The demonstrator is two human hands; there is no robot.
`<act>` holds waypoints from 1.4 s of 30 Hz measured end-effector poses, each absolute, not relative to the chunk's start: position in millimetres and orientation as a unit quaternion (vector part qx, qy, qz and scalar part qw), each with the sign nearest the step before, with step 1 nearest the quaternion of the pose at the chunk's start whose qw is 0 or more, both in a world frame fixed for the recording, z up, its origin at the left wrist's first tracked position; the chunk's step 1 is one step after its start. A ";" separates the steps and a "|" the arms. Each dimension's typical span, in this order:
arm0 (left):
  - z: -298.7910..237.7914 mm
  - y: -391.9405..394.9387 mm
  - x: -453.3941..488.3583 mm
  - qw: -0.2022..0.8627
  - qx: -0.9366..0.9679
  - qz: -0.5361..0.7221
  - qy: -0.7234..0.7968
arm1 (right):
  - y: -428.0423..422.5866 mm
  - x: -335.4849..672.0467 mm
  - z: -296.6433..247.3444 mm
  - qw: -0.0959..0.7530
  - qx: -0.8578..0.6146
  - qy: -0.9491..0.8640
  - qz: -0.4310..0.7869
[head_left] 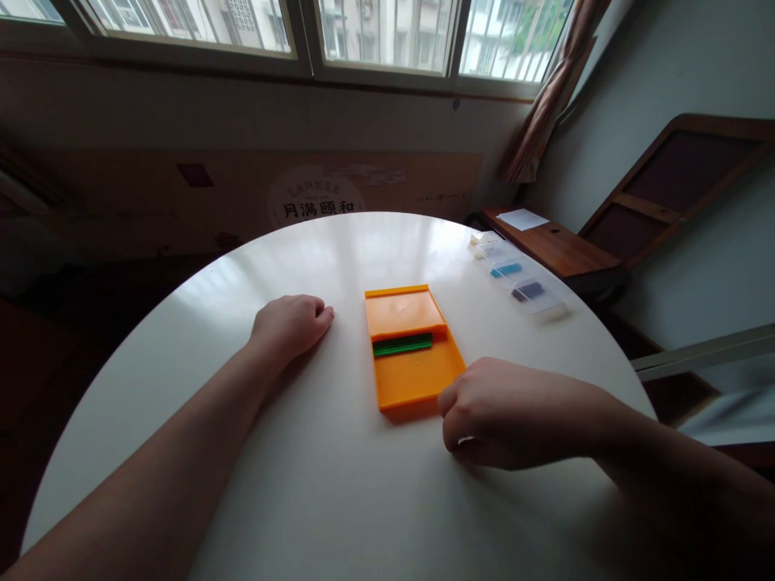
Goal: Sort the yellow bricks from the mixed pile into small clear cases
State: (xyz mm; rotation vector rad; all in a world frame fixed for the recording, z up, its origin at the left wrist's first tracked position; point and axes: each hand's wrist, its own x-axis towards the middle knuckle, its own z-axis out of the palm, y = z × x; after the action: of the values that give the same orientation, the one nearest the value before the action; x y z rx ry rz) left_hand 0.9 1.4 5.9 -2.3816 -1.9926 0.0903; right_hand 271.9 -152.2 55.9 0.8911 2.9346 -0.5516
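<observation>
An orange plastic box [421, 383] lies in the middle of the white round table, with a flat orange panel [403, 312] across its far part. Inside, just in front of that panel, a narrow green studded strip [403, 345] runs crosswise. My left hand [291, 325] rests on the table to the left of the box, closed in a fist and apart from it. Close to the box's near right corner is my right hand [502, 415], its fingers curled in. Its fingertips overlap that corner in view; whether they touch it or hold something small is hidden.
Toward the table's far right edge lies a clear plastic sleeve [548, 305] with blue and dark pieces in it. Beyond the white table [339, 500] stand a brown wooden desk [560, 246] with a paper [521, 219] on it, a curtain [554, 97] and windows [387, 36].
</observation>
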 end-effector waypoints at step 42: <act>7.5 -2.7 -0.3 0.004 -0.772 0.015 -0.636 | -111.5 285.2 31.1 -0.110 0.555 0.819 -0.095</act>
State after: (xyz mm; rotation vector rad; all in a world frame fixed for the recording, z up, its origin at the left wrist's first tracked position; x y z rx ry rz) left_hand -0.3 -2.7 7.5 -2.4186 -1.9924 0.0478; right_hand 285.2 -111.5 31.1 1.8761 2.7716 -0.3207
